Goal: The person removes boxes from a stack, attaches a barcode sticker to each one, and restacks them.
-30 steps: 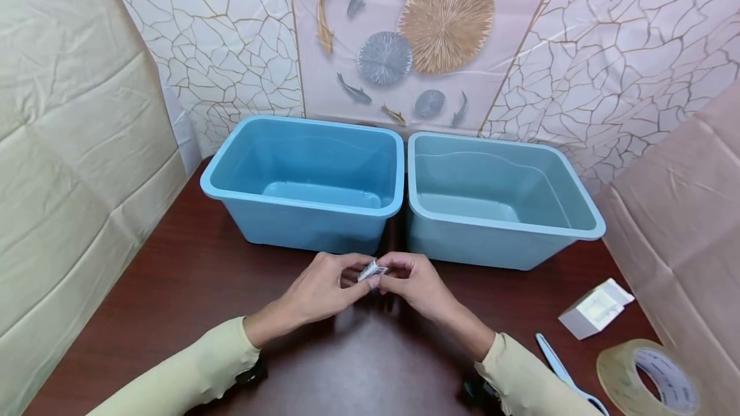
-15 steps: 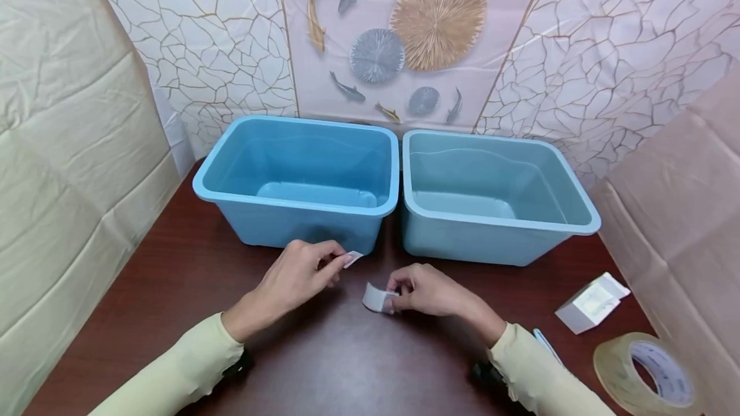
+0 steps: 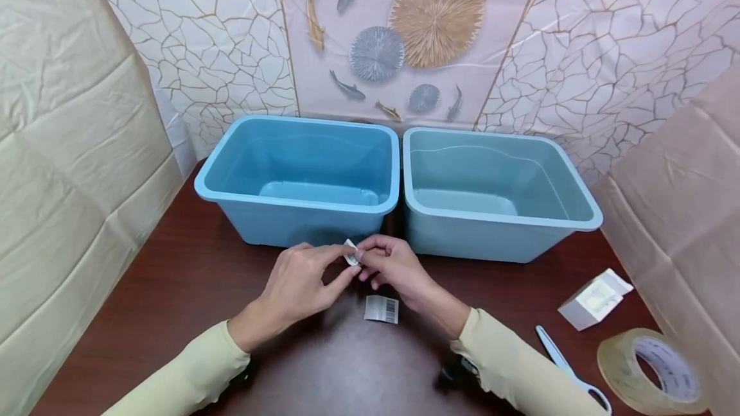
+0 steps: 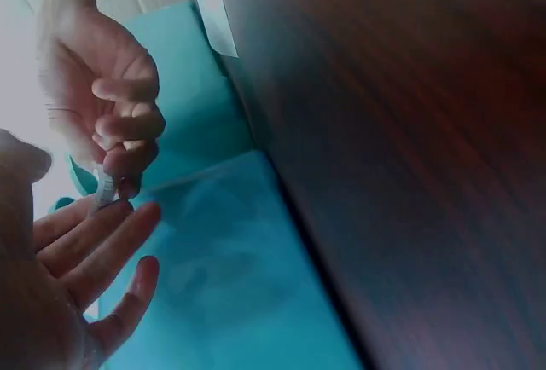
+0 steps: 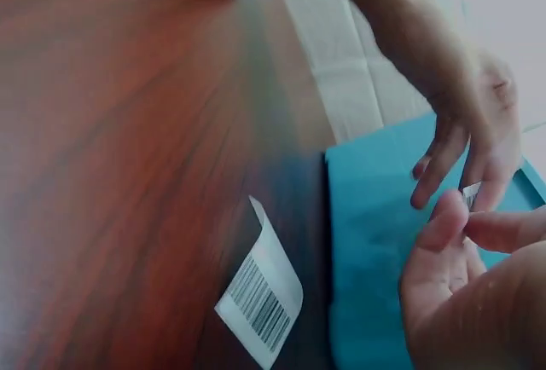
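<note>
My left hand (image 3: 300, 281) pinches a small white printed label (image 3: 350, 254) between thumb and forefinger, in front of the left blue tub. From the other side my right hand (image 3: 399, 268) grips the same label with thumb and forefinger. In the left wrist view the label (image 4: 106, 189) shows as a narrow strip where both hands meet. The right wrist view has only a corner of it, the rest hidden by fingers. On the table just below the hands lies a curled white barcode label (image 3: 381, 309), its bars clear in the right wrist view.
A blue tub (image 3: 300, 204) and a grey-blue tub (image 3: 503, 218) stand side by side behind the hands. At the right are a small white box (image 3: 595, 300), light blue scissors (image 3: 557, 352) and a roll of clear tape (image 3: 647, 371). Fabric walls enclose the table.
The hands parted, each with a white piece. My right hand put the barcode label down on the table and came back up to the small label in my left hand.
</note>
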`<state>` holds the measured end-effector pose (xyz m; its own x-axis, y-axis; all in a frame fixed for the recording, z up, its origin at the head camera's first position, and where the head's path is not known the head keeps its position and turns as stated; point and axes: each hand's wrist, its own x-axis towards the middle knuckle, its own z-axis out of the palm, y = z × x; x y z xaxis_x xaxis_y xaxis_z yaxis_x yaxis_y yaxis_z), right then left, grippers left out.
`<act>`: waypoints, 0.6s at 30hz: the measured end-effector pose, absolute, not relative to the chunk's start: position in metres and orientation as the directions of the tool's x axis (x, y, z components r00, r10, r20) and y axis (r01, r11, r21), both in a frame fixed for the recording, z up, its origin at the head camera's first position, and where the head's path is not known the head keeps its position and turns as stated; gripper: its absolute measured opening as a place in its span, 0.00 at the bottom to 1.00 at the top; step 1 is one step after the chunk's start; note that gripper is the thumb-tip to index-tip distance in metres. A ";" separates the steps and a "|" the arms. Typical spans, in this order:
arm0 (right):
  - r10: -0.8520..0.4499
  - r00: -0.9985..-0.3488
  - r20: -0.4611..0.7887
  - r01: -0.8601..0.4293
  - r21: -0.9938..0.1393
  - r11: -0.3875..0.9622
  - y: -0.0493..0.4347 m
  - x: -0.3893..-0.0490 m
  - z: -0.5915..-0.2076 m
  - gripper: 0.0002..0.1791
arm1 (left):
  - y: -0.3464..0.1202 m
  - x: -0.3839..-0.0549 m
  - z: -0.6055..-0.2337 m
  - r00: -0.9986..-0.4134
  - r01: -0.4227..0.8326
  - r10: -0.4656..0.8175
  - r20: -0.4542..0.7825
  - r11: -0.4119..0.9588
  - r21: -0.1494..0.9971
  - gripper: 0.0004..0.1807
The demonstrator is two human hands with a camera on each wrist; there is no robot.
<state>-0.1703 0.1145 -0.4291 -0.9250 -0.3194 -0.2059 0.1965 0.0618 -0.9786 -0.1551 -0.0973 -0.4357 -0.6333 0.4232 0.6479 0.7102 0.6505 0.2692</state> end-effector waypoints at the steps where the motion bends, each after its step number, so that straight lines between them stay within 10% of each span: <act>1: -0.291 -0.944 -0.154 0.137 -0.987 0.080 0.110 -0.171 -0.430 0.09 | -0.100 -0.155 -0.436 -0.648 0.693 0.403 0.646 0.664 0.282 0.11; 8: -0.214 -0.911 0.354 -0.413 -0.787 0.459 0.084 -0.172 -0.428 0.02 | -0.120 -0.159 -0.431 -0.821 0.519 0.215 0.529 0.668 0.534 0.13; 18: -0.102 -0.893 0.439 -0.442 -0.807 0.393 0.037 -0.175 -0.427 0.04 | -0.150 -0.161 -0.428 -0.883 0.355 0.015 0.470 0.676 0.646 0.05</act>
